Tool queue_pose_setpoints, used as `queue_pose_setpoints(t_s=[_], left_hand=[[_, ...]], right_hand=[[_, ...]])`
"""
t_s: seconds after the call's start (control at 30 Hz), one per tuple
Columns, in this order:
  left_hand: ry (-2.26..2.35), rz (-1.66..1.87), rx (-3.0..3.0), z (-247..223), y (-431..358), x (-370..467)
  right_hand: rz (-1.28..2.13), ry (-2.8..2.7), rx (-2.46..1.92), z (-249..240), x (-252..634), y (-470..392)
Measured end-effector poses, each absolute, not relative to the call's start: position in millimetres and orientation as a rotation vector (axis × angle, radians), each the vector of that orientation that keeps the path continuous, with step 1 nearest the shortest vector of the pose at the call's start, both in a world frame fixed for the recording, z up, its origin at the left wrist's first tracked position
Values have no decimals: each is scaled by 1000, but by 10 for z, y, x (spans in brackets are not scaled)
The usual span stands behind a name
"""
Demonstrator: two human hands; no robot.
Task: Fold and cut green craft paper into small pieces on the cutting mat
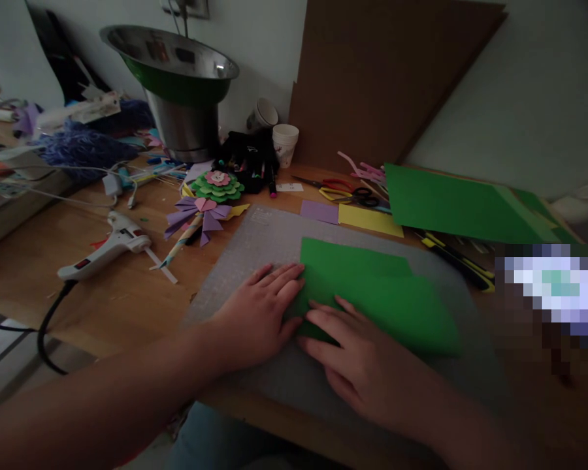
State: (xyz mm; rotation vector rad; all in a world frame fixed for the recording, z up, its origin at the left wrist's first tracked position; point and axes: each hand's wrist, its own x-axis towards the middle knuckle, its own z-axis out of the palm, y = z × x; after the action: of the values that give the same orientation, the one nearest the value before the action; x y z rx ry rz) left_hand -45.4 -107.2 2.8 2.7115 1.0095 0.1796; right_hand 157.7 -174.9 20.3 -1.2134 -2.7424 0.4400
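Observation:
A green sheet of paper [372, 287], folded over on itself, lies on a grey cutting mat [255, 235]. My left hand [264, 313] rests flat at the paper's left edge, its fingers stretched out together and the fingertips touching that edge. On the lower left part of the sheet lies my right hand [357, 359], fingers apart and pressing down on the paper. The two thumbs come close to each other by the left edge. Part of the sheet's lower edge is hidden under my right hand.
Left of the mat lie a glue gun [110, 248] and a paper flower [218, 186] on a rolled stem. Behind are scissors [347, 192], purple paper [319, 211], yellow paper [370, 220] and paper cups [285, 145]. A black-yellow cutter [455, 261] and more green sheets [451, 202] lie right.

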Motion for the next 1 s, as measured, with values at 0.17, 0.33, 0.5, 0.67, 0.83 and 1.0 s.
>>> queue_pose_setpoints(t_s=[0.17, 0.33, 0.5, 0.67, 0.83, 1.0], left_hand=[[1009, 188, 2730, 7, -1073, -462], [1003, 162, 2739, 20, -1056, -455], [1006, 143, 2761, 16, -1042, -460], [989, 167, 2769, -4, -1035, -467], [983, 177, 2757, -3, -1029, -468], [982, 177, 2749, 3, -1029, -470]], right_hand=[[270, -2620, -1300, 224, 1453, -1780], [95, -2486, -1503, 269, 1344, -1874], [-75, -2377, -1639, 244, 1388, -1972], [-207, -2301, -1688, 149, 1448, -2102], [-233, -2220, -1788, 177, 1520, -2206], [-125, -2304, -1731, 253, 1430, -2211]])
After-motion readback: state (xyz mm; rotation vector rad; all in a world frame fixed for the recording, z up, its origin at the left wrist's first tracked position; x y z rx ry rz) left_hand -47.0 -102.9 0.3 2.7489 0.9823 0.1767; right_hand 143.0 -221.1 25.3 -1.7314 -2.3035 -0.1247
